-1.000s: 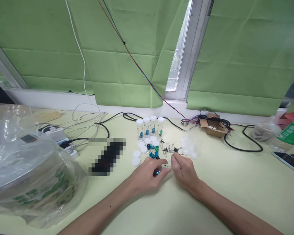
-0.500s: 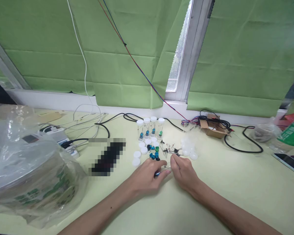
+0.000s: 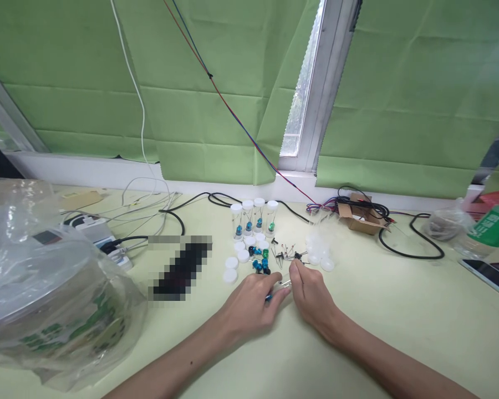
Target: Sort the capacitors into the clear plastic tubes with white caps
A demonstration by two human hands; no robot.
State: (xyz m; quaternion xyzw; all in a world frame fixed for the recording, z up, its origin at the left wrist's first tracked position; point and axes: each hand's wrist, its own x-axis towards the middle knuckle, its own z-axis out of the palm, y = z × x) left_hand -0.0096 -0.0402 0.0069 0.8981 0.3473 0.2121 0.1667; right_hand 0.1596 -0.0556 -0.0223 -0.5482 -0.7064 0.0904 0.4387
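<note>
My left hand (image 3: 249,302) rests on the pale green table (image 3: 399,310), fingers curled around a small clear vial with a blue part inside (image 3: 274,292). My right hand (image 3: 310,293) sits right beside it, fingers pinched at the vial's end; what they pinch is too small to name. Just beyond the hands lie loose blue and green components (image 3: 261,259), small dark parts with thin leads (image 3: 286,252) and white caps (image 3: 232,269). Several capped vials (image 3: 253,217) stand upright behind them.
A large clear plastic bag over a tub (image 3: 45,299) fills the left. A black object (image 3: 178,269) lies left of the caps. Cables (image 3: 411,244), a small cardboard box (image 3: 360,216), a power strip (image 3: 95,233) and a green bottle (image 3: 488,227) line the back and right.
Both hands stay close together over the vial, shifting only slightly; the view has drifted a little.
</note>
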